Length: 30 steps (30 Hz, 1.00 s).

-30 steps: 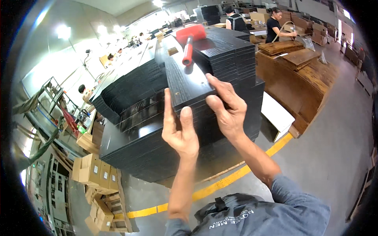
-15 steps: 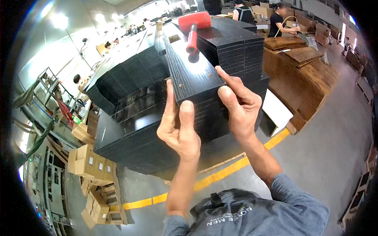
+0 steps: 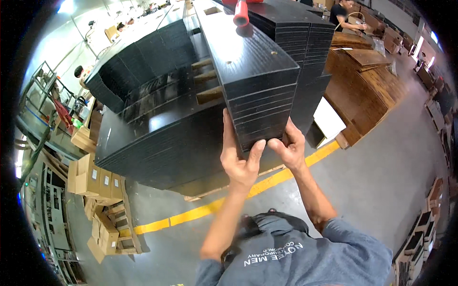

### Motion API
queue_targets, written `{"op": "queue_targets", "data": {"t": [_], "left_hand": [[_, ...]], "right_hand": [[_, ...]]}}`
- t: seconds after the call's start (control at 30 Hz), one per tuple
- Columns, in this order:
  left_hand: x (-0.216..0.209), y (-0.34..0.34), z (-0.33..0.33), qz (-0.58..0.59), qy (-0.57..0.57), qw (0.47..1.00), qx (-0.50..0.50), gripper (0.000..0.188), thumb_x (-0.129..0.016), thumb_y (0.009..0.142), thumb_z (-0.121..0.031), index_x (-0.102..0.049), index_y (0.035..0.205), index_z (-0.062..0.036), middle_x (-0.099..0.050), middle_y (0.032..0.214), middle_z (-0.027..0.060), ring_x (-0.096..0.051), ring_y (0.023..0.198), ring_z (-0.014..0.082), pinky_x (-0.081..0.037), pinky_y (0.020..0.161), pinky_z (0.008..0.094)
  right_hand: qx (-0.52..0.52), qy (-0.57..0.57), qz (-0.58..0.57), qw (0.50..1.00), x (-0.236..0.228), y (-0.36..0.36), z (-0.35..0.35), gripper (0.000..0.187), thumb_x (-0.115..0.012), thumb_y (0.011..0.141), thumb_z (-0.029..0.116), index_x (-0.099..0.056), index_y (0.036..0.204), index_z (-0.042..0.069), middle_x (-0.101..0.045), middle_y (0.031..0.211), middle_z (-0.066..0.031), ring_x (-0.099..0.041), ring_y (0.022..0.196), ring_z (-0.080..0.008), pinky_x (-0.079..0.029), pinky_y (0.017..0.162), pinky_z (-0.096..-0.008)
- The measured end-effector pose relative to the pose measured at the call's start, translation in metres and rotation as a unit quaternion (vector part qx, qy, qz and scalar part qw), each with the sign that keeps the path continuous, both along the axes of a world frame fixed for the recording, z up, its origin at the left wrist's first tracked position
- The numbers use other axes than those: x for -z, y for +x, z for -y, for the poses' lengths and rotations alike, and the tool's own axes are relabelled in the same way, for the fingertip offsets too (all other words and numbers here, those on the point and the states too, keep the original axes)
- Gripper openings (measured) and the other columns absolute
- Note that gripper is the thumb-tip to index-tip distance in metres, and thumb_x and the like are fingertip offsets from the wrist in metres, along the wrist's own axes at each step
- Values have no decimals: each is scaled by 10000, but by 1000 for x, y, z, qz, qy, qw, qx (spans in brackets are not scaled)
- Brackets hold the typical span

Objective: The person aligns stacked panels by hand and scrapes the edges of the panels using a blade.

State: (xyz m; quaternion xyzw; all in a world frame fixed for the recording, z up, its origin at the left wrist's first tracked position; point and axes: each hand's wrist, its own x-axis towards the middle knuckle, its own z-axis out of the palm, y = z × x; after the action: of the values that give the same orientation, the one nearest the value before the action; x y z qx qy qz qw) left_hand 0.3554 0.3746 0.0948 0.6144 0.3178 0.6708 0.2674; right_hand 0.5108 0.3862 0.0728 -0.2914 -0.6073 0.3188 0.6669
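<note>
A stack of narrow black wood-grain boards (image 3: 260, 102) has its near end toward me, its top board pierced by small holes and a rectangular cutout. My left hand (image 3: 241, 159) is closed on the lower left corner of this end, thumb against the front face. Opposite it, my right hand (image 3: 290, 148) grips the lower right corner, and the two thumbs almost meet. Some of the fingers are hidden behind the boards. A red mallet (image 3: 242, 14) lies on the top board, its head cut off by the upper picture edge.
Large stacks of black panels (image 3: 162, 143) stand to the left and behind. Brown boards (image 3: 358, 90) and a white panel (image 3: 329, 121) are at right. Cardboard boxes (image 3: 98, 178) sit on a pallet at left. A yellow line (image 3: 200, 213) crosses the floor. A co-worker (image 3: 344, 16) stands far right.
Both hands have moved from the top board's near corners down to the bottom of the stack's end. More of the stacked layers and the pale-edged openings on its left now show.
</note>
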Motion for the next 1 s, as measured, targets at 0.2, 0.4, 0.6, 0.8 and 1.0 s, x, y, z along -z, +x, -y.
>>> {"op": "queue_targets", "data": {"t": [0.2, 0.4, 0.6, 0.8, 1.0], "left_hand": [[12, -8, 7, -22, -5, 999, 28, 820, -780, 879, -241, -354, 1491, 98, -391, 1543, 276, -467, 1380, 365, -397, 1109, 399], [11, -21, 7, -60, 23, 998, -11, 821, -775, 885, -253, -348, 1502, 81, -393, 1546, 267, -481, 1368, 373, -407, 1099, 395], [16, -18, -19, -108, 25, 993, -42, 701, -745, 913, -281, -453, 1434, 87, -448, 1499, 283, -503, 1342, 411, -428, 1063, 420], [-2, 18, -26, -161, 41, 984, -62, 399, -713, 940, -230, -642, 1213, 51, -635, 1274, 233, -602, 1184, 406, -472, 982, 433], [-14, 26, -24, -181, 132, 964, -145, 297, -683, 977, -218, -665, 1043, 70, -700, 970, 110, -597, 769, 170, -471, 678, 287]], "right_hand": [[12, -13, 72, 997, 10, 11, 17, 730, -781, 863, 272, -477, 1434, -67, -514, 1467, -199, -497, 1340, -293, -371, 1116, -386], [-6, 4, 59, 998, -6, -2, 27, 690, -737, 904, 168, -426, 1484, -43, -519, 1459, -197, -495, 1331, -243, -361, 1120, -354], [-8, -8, 21, 1000, -9, -3, -1, 651, -732, 903, 131, -457, 1476, -10, -569, 1404, -161, -555, 1239, -218, -418, 1064, -333], [63, 48, 25, 997, -9, 35, -21, 594, -785, 834, 100, -581, 1388, 34, -703, 1155, -148, -662, 963, -196, -501, 865, -289], [80, 61, 13, 995, -24, 34, -15, 586, -797, 840, 141, -589, 1366, -15, -683, 987, -121, -590, 826, -164, -490, 769, -291]]}}
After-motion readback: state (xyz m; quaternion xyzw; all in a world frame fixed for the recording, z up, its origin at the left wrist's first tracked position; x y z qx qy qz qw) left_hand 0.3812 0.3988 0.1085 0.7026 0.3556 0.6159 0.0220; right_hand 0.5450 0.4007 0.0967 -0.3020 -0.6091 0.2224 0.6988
